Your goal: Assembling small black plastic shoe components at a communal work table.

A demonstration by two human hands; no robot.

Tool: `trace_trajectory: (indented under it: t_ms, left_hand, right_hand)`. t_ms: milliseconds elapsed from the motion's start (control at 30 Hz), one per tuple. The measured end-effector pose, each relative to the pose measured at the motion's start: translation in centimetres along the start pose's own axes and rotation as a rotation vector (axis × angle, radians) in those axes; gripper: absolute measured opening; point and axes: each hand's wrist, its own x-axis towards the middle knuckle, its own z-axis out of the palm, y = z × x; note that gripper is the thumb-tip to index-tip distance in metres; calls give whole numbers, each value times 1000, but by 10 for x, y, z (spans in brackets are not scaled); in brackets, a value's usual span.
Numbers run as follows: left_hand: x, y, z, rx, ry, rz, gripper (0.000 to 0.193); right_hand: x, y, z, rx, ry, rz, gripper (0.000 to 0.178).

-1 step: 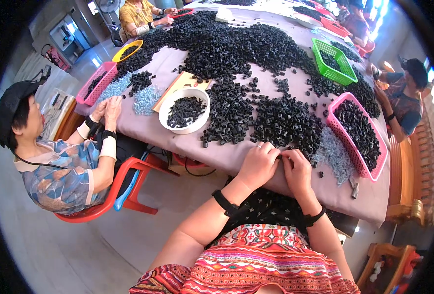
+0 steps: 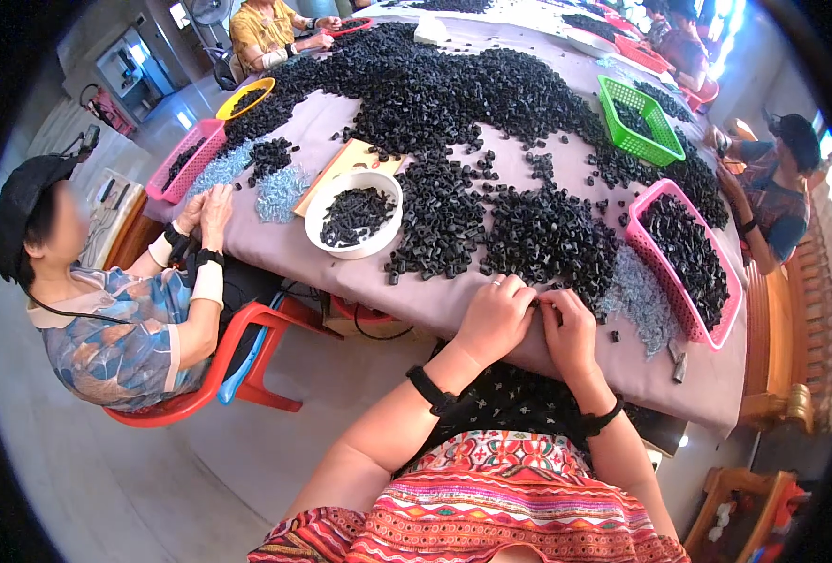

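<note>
Hands meet at the table edge, lower centre of the frame: your left hand (image 2: 496,317) and right hand (image 2: 569,330) press fingertip to fingertip, pinched together on a small black part (image 2: 539,302) that is mostly hidden between them. Both rest on the mauve tablecloth (image 2: 453,300), touching the near fringe of a heap of black parts (image 2: 547,235) just above them. To the right of your right hand lies a patch of pale blue-grey pieces (image 2: 636,300), and beyond it a pink basket (image 2: 683,258) filled with black parts. Left of centre stands a white bowl (image 2: 353,214) holding more, beside a second small heap (image 2: 439,220). A far larger mound (image 2: 453,84) fills the top of the frame, with a green basket (image 2: 641,120) at upper right. At left, a seated person in a dark cap (image 2: 115,310) works with both hands at the table's edge, on a red chair (image 2: 237,375). Another person (image 2: 777,197) sits at right.
</note>
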Motion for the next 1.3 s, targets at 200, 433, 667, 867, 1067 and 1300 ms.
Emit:
trace_trajectory:
  t_ms: [200, 433, 667, 867, 1067, 1300]
  left_hand:
    - [1, 2, -1, 11, -32, -13, 19]
    - [1, 4, -2, -14, -46, -20, 17]
    - [6, 5, -9, -46, -2, 1, 16]
    - [4, 8, -10, -137, 27, -2, 21]
    - [9, 2, -11, -227, 87, 65, 20]
    - [11, 10, -24, -651, -28, -195, 16]
  right_hand:
    - [2, -4, -4, 32, -14, -15, 9]
    - [1, -3, -6, 95, -27, -63, 12]
    - [5, -6, -9, 119, 16, -6, 11]
    - [1, -8, -11, 127, 34, -76, 12]
    - [10, -17, -26, 115, -53, -48, 14]
    - [23, -22, -37, 333, -107, 124, 8]
